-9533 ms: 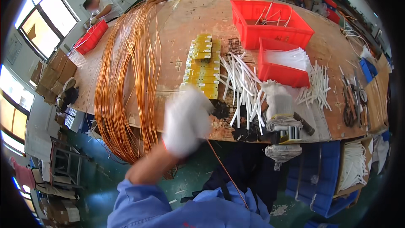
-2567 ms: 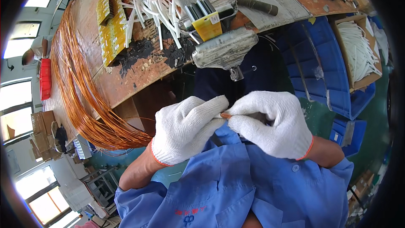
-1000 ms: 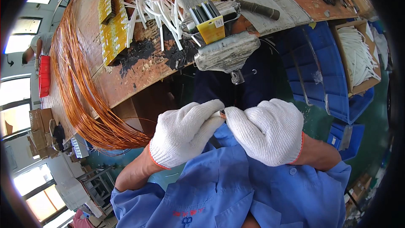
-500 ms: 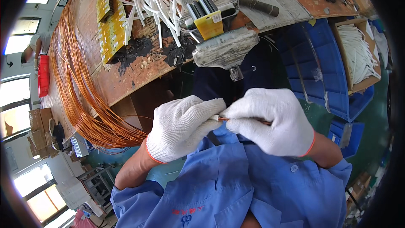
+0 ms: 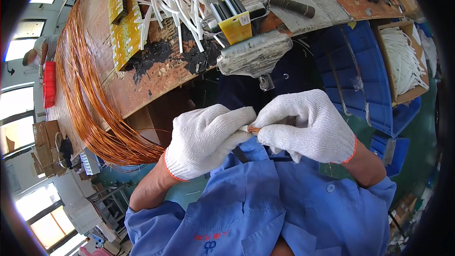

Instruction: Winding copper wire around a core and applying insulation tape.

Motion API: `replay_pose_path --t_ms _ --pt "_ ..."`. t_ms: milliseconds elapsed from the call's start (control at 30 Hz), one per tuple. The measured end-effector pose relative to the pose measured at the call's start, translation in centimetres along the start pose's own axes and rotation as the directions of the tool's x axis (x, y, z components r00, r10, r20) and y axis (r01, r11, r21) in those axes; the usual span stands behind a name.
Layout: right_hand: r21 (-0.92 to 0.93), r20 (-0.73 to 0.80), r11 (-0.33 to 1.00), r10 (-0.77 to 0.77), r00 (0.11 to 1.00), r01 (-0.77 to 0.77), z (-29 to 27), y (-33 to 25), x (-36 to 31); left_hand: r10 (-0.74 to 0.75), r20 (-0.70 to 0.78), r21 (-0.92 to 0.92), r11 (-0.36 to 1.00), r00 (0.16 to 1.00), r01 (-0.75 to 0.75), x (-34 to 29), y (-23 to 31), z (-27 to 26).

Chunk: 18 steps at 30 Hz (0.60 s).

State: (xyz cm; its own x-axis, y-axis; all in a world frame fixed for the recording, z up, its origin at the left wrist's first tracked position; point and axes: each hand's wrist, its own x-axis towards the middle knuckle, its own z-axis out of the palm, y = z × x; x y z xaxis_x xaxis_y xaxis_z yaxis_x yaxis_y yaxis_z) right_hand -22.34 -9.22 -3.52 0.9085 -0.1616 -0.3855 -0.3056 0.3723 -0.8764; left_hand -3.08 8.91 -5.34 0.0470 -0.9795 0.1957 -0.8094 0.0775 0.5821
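Observation:
In white knitted gloves, both my hands meet in front of my chest. My left hand (image 5: 204, 137) is closed on a thin white tube (image 5: 243, 128), of which only the tip shows past the thumb. Copper wires (image 5: 254, 130) stick out of that tip, a short bundle of strands. My right hand (image 5: 310, 125) pinches these wires between thumb and forefinger, its other fingers curled loosely below. Whatever lies inside the left palm is hidden. A long coil of copper wire (image 5: 90, 99) hangs over the bench edge to the left; one strand runs toward my left hand.
A vise (image 5: 256, 54) at the edge of the worn wooden bench (image 5: 137, 87) holds a yellow block (image 5: 236, 28) with dark bars. White tubes (image 5: 177, 7) and yellow pieces (image 5: 124, 33) lie behind. Right stand blue bins (image 5: 350, 76) and a carton of white tubes (image 5: 402, 61). Another person works far left.
My right hand has risen a little and its grip has shifted on the copper wires, with its lower fingers now more spread. The left hand stays almost in place.

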Motion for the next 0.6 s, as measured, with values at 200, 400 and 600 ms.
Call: replay_pose_path --t_ms 200,400,600 --pt "-0.012 -0.014 1.0 -0.016 1.0 0.016 -0.1 0.2 -0.1 0.008 0.004 0.0 1.0 1.0 -0.008 0.3 0.2 -0.1" --pt "-0.006 -0.015 1.0 0.027 1.0 -0.027 0.1 -0.2 0.1 0.008 -0.03 -0.033 0.999 1.0 -0.009 0.1 0.0 0.5" --pt "-0.322 -0.056 0.933 -0.188 0.981 0.161 0.8 0.4 0.1 0.121 0.078 0.177 0.975 0.99 -0.133 0.3 -0.3 -0.3"
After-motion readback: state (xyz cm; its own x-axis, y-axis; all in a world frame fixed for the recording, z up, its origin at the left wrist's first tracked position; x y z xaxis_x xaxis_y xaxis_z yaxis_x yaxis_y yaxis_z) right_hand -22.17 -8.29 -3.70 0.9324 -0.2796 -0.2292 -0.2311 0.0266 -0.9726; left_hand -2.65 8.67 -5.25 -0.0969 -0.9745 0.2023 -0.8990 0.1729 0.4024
